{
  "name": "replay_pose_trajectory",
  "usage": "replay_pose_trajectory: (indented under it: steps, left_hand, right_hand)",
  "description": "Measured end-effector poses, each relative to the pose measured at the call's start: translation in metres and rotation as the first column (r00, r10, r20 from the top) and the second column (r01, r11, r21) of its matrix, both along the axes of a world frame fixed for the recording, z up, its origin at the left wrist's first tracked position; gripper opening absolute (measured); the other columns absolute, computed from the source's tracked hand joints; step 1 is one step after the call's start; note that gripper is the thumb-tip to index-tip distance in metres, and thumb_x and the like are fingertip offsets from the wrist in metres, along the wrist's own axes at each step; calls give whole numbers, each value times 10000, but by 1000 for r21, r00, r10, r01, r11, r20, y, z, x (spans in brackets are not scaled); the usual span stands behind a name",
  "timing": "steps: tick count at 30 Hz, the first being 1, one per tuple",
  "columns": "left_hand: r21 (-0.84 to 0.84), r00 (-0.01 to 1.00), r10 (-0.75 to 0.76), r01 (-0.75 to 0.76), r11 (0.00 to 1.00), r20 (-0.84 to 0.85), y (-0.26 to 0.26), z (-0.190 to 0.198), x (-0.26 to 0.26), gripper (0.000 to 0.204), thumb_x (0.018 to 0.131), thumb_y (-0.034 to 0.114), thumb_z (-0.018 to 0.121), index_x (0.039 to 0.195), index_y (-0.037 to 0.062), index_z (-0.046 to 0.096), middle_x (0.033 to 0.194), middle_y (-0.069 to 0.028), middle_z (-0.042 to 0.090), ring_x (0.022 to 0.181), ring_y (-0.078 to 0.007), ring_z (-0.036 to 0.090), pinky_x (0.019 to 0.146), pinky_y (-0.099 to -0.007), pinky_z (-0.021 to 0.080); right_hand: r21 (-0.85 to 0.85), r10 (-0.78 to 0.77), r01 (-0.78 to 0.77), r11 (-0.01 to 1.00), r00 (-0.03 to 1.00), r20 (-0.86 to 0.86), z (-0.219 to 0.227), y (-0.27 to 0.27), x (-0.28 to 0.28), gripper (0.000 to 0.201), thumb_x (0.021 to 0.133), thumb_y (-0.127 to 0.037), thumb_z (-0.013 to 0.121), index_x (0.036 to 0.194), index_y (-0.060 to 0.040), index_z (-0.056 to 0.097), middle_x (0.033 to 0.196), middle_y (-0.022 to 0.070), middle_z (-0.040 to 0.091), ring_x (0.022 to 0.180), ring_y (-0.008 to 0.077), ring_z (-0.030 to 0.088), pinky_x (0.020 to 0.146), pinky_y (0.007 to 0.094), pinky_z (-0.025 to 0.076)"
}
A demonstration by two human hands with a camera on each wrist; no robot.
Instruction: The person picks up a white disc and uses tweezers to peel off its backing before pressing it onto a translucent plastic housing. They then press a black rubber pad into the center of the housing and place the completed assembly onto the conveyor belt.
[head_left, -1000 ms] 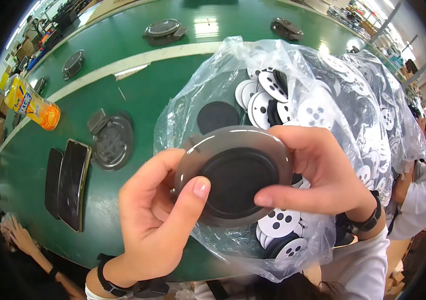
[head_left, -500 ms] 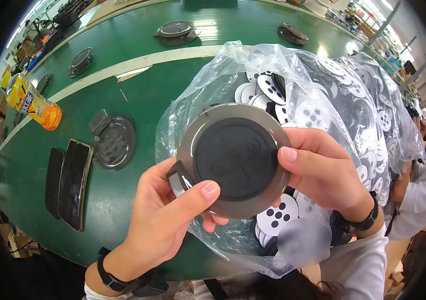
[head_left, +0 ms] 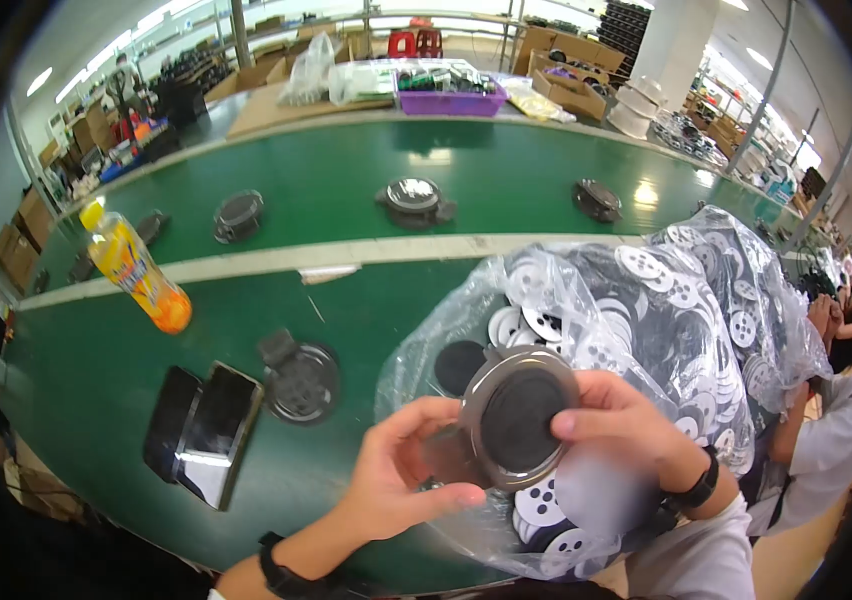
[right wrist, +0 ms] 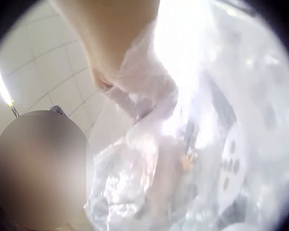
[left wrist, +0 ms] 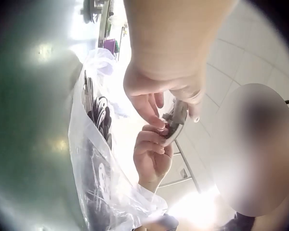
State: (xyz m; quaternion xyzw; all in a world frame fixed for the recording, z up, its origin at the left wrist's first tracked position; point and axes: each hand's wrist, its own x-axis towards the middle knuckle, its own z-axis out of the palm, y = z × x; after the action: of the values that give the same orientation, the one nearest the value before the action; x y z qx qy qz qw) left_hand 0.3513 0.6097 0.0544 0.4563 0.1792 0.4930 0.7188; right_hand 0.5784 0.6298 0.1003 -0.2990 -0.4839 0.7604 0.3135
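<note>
A round smoky-grey plastic part with a black pad on its face is tilted up between my hands. My right hand pinches its right edge, thumb on the pad. My left hand holds the small side piece on its left, with fingers behind and the thumb along the bottom. In the left wrist view the part shows edge-on between both hands. Behind and below it lies a clear plastic bag full of white discs with black dots. Plastic film hides much of the right wrist view.
Left of the bag lies a similar dark plastic part, beside two phones. An orange drink bottle stands at the left. Several more round parts sit on the green surface beyond the pale strip. A person is at the right.
The head view has tipped up, showing more of the far side. The part has turned from facing the camera flat to standing tilted, and my left thumb has moved off its face.
</note>
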Motion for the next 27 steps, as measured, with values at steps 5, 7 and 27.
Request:
replay_pose_trajectory:
  steps: [5, 7, 27]
  left_hand:
    - [-156, 990, -108, 93, 983, -90, 15, -11, -7, 267, 879, 169, 547, 1074, -8, 501, 962, -115, 584, 781, -153, 589, 649, -261, 482]
    - [-183, 965, -120, 77, 980, -232, 17, -18, -5, 149, 892, 101, 499, 980, -6, 556, 907, -98, 603, 738, -122, 576, 617, -237, 471]
    - [719, -48, 718, -102, 687, -694, 66, -15, -112, 462, 671, 140, 685, 1083, -3, 534, 980, -132, 528, 937, -305, 507, 823, -353, 418]
  right_hand:
    - [23, -446, 447, 894, 894, -39, 45, 68, 4, 211, 874, -207, 542, 980, -25, 557, 848, 40, 620, 674, 108, 581, 523, 220, 447]
    - [76, -514, 517, 853, 856, -53, 51, 119, 10, 203, 870, -207, 545, 976, -33, 548, 862, 55, 616, 696, 122, 580, 530, 232, 443]
    - [681, -315, -108, 724, 827, 466, 38, 135, -14, 253, 800, -115, 612, 1034, -23, 577, 925, 52, 601, 858, 79, 553, 770, 229, 440]
